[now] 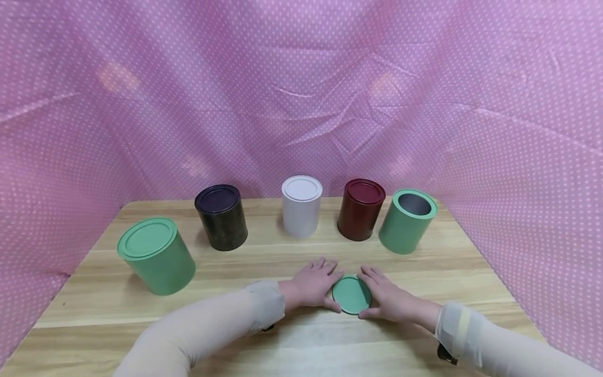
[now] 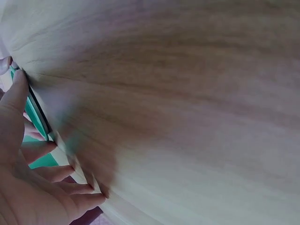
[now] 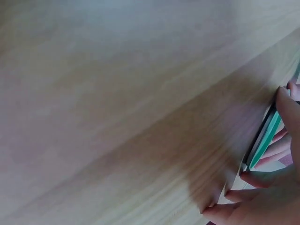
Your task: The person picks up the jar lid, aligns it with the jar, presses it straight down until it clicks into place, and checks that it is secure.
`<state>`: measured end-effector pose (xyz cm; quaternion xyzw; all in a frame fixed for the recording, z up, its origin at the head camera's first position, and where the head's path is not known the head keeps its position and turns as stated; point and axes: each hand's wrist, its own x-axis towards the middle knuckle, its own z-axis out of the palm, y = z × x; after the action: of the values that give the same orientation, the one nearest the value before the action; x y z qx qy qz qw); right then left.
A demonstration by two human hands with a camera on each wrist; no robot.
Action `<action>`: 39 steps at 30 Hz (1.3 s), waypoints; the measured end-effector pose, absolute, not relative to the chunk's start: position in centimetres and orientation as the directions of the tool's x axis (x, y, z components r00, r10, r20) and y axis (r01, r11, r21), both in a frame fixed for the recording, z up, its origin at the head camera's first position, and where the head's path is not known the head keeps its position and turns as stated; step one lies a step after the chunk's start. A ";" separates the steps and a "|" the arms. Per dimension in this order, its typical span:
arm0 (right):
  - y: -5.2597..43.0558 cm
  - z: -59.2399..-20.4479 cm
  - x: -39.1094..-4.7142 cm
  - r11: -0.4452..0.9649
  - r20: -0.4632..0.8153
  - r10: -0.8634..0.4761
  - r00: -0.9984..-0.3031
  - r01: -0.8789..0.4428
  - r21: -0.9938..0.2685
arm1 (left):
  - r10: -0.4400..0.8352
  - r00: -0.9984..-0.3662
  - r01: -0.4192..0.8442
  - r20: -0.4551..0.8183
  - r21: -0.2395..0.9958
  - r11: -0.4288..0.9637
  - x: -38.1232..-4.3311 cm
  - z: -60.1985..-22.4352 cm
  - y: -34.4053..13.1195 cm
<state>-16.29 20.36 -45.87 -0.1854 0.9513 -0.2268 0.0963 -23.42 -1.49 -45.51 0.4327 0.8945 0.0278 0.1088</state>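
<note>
A round green lid [image 1: 352, 295] lies on the wooden table between my two hands, its dark underside edge facing the tabletop in the wrist views. On its left is my left hand [image 1: 314, 283], fingers spread, with thumb and index fingertips right at the rim. My right hand [image 1: 390, 296] mirrors it on the other side, thumb at the near part of the rim and index finger at the far part. In the left wrist view, the other fingertips [image 2: 96, 200] of that hand come down at the tabletop. Beyond the right hand stands an uncovered green can [image 1: 404, 230], its dark inside showing.
Along the back stand a black can [image 1: 225, 225], a white can [image 1: 300, 214] and a dark red can [image 1: 358, 217], each with its lid on. A larger-looking lidded green can [image 1: 165, 267] is at the left. Pink dotted cloth [image 1: 301, 78] surrounds the table [image 1: 301, 356].
</note>
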 end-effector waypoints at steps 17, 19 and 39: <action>20.6 -45.8 -16.7 0.811 -0.067 -0.418 -0.906 -0.339 -0.477 | 0.783 -0.598 0.785 -0.172 0.069 0.615 -23.8 -45.0 -0.5; 20.7 -45.8 -16.8 0.809 -0.062 -0.424 -0.904 -0.347 -0.475 | 0.781 -0.599 0.784 -0.176 0.069 0.616 -23.8 -45.0 -0.6; 21.3 -45.4 -17.1 0.775 0.020 -0.459 -0.888 -0.411 -0.480 | 0.821 -0.557 0.803 -0.127 0.169 0.571 -24.8 -44.6 -0.8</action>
<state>-17.14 21.34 -45.39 -0.2313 0.9407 -0.2432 0.0492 -24.82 -0.75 -44.59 0.4607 0.8811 0.0459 0.0960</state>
